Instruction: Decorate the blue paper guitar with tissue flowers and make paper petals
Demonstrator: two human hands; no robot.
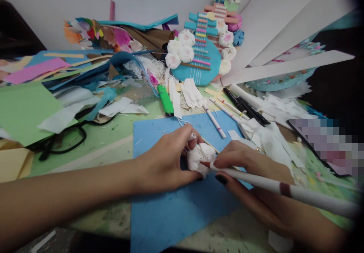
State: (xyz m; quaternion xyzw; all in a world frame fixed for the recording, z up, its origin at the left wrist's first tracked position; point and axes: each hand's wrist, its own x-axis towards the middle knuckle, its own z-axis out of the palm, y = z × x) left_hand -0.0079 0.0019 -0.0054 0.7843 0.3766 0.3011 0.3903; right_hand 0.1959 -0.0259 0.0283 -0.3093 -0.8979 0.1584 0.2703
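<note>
Over a blue sheet (159, 222), my left hand (167, 158) grips a white paper flower (197, 156) between thumb and fingers. A small white cap (192, 136) pokes out between its fingers. My right hand (250, 169) pinches a white felt-tip pen (256, 179) with a dark red band. The pen's reddish-brown tip meets the flower's side or lies right in front of it. Small dark dots show on the flower's upper face. Part of the flower is hidden behind my left fingers.
Behind the sheet lie a green marker (165, 100), a white felt-tip pen (215, 122) and black pens (247, 107). Black glasses (68, 141) and a green paper (31, 110) are at left. A turquoise guitar-shaped craft (196, 61) with white flowers leans at the back. Paper scraps (273, 143) cover the right.
</note>
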